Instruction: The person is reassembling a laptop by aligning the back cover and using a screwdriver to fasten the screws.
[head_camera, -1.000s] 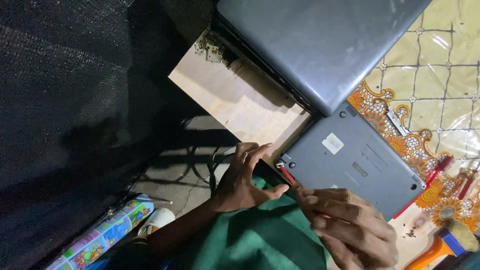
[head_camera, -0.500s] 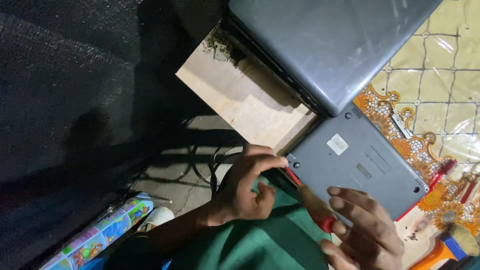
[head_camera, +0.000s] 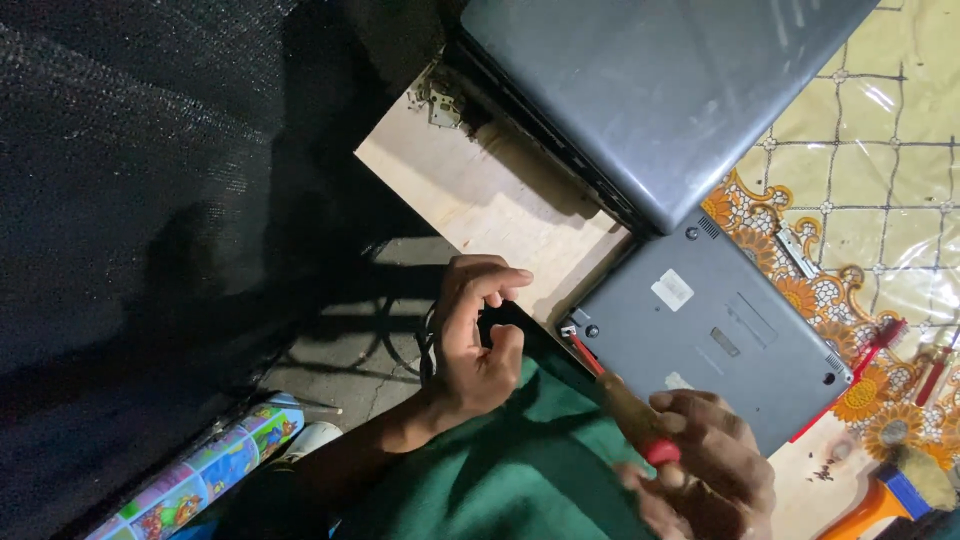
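A grey laptop base (head_camera: 720, 330) lies bottom side up, partly on a wooden board (head_camera: 500, 200). My right hand (head_camera: 705, 455) grips a red-handled screwdriver (head_camera: 610, 385), whose thin tip sits at a screw in the base's near left corner. My left hand (head_camera: 475, 335) hovers just left of that corner. Its fingers are curled in a C with a gap between index and thumb, and I see nothing held in it. A green cloth (head_camera: 500, 470) covers my lap under both hands.
A larger grey laptop shell (head_camera: 650, 90) overlaps the base from above. A floral plastic table cover (head_camera: 860, 200) carries red pens (head_camera: 885, 335) and an orange-handled brush (head_camera: 900, 490). Black mesh (head_camera: 150, 200) fills the left; a colourful roll (head_camera: 200, 480) lies on the floor.
My left hand has come off the laptop corner and curled. My right hand has slid down and right, and the screwdriver's shaft and tip now show at the corner screw.
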